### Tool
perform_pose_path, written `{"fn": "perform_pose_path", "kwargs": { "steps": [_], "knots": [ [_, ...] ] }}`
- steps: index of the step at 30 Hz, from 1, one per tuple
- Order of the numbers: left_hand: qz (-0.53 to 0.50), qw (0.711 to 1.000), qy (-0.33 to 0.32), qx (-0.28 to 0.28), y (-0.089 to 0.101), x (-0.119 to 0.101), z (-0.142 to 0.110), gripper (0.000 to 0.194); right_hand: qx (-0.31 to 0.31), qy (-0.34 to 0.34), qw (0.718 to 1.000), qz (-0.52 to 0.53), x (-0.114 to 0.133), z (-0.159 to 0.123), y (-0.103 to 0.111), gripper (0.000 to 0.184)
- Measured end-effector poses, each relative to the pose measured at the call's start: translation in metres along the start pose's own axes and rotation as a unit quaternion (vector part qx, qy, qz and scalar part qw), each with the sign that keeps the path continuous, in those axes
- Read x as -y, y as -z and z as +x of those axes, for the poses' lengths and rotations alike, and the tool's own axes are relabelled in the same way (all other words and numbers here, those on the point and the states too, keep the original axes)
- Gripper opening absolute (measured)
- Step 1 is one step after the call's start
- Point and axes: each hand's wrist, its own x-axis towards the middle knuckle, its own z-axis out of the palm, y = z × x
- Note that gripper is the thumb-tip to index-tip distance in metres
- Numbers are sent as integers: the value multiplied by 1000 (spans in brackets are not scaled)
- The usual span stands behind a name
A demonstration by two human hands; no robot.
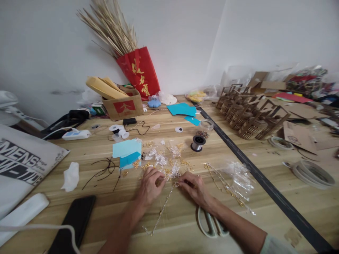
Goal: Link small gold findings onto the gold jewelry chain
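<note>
A thin beaded chain [164,205] lies on the wooden table between my forearms, its upper end rising to my fingers. My right hand [192,188] pinches that end, where a small ring [176,184] shows at the fingertips. Just left of it, my left hand [153,182] has thumb and index finger pressed together; what they hold is too small to make out. Beyond my fingertips spreads a pile of clear and gold beads [173,171]. Scissors [210,224] lie partly under my right forearm.
A wire spool [198,144] and a jar of brown beads [205,129] stand behind the beads. More chains [222,181] and plastic bags [241,178] lie to the right. Blue cards [127,150], black cords [104,171] and a phone [72,224] are at left. Wooden lantern-like frames [250,116] stand back right.
</note>
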Motion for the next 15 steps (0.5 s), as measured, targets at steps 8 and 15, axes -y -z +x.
{"fn": "perform_pose_path", "kwargs": {
  "steps": [8, 15],
  "knots": [
    [117, 988, -57, 82, 3, 5, -4, 11, 6, 7, 1000, -7, 4, 3, 3, 15],
    [113, 987, -69, 91, 4, 5, -6, 15, 9, -9, 1000, -12, 4, 3, 3, 14]
  ]
}}
